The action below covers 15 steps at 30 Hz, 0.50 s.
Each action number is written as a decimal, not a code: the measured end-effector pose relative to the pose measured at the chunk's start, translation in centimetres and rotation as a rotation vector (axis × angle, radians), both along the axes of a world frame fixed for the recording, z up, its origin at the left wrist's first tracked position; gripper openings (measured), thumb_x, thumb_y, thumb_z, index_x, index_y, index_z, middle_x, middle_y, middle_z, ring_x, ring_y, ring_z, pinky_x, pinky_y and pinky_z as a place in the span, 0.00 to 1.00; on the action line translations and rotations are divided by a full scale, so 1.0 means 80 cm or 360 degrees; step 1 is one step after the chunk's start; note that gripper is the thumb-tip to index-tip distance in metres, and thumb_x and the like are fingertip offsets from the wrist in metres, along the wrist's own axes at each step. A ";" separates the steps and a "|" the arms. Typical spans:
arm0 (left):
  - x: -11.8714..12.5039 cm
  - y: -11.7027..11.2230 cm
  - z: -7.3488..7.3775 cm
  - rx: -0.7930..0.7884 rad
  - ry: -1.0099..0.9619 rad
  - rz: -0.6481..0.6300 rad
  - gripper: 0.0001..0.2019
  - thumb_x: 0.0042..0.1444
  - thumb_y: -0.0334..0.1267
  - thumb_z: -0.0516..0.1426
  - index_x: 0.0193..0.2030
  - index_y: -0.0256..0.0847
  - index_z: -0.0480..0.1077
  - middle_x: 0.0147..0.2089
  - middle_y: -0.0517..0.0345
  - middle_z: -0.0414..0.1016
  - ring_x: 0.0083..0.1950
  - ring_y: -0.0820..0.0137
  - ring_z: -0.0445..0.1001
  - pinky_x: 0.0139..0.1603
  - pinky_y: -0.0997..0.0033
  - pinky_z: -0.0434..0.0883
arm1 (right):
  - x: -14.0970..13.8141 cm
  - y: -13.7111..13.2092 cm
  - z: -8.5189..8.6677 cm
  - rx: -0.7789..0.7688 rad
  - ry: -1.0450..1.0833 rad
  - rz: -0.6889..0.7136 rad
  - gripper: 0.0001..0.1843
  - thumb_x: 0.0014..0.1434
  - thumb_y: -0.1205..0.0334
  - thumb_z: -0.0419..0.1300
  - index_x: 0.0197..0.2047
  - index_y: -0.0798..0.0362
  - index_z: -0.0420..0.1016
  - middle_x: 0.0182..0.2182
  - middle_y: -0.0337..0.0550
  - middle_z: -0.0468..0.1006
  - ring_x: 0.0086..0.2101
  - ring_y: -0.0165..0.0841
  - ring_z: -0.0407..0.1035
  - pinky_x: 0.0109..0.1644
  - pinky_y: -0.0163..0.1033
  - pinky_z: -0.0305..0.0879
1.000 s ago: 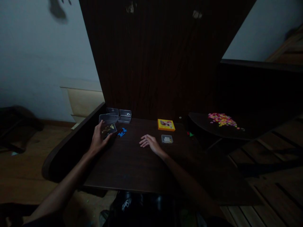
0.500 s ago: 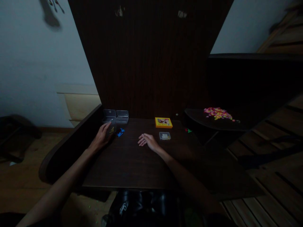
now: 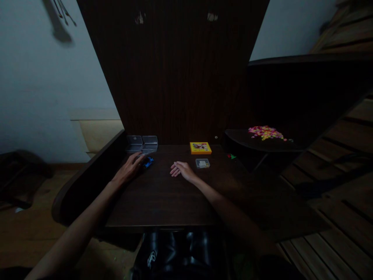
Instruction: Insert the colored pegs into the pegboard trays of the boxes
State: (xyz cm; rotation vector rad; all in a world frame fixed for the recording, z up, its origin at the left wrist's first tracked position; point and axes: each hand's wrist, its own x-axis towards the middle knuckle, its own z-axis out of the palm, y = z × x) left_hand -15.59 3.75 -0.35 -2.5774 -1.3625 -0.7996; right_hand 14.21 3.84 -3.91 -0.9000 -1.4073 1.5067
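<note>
My left hand (image 3: 129,168) lies low on the dark wooden table (image 3: 163,198), fingers stretched toward the back left. Its fingertips touch a few small blue pieces (image 3: 149,162). The small clear box it held a moment ago is mostly hidden under the fingers. My right hand (image 3: 182,170) rests flat on the table's middle, fingers apart, holding nothing. Just right of it sits a small clear case (image 3: 202,163) with something pale inside.
An open clear plastic box (image 3: 142,142) stands at the back left against the dark wooden panel. A yellow box (image 3: 200,147) lies at the back centre. A pile of colourful small pieces (image 3: 265,132) sits on a side shelf at right, and a green piece (image 3: 232,156) lies nearby.
My left hand lowered the small clear box with yellow pieces and flattened over it beside the blue pieces. The right hand stayed put. The camera tilted up slightly.
</note>
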 end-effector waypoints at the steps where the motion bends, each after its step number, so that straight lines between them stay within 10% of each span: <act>1: 0.000 0.000 0.000 -0.0005 0.0019 -0.0001 0.21 0.63 0.38 0.49 0.62 0.42 0.61 0.65 0.44 0.60 0.67 0.56 0.60 0.65 0.50 0.64 | 0.000 0.000 0.000 0.0001 -0.0002 0.0001 0.22 0.60 0.43 0.54 0.31 0.56 0.69 0.22 0.44 0.78 0.21 0.31 0.73 0.26 0.35 0.67; 15: -0.015 0.002 0.005 -0.0023 -0.0037 -0.0098 0.18 0.60 0.38 0.51 0.57 0.44 0.67 0.61 0.44 0.65 0.67 0.55 0.61 0.66 0.48 0.63 | 0.000 0.002 -0.003 0.0007 -0.0008 0.0003 0.23 0.59 0.42 0.55 0.30 0.56 0.70 0.21 0.44 0.78 0.21 0.30 0.72 0.25 0.33 0.67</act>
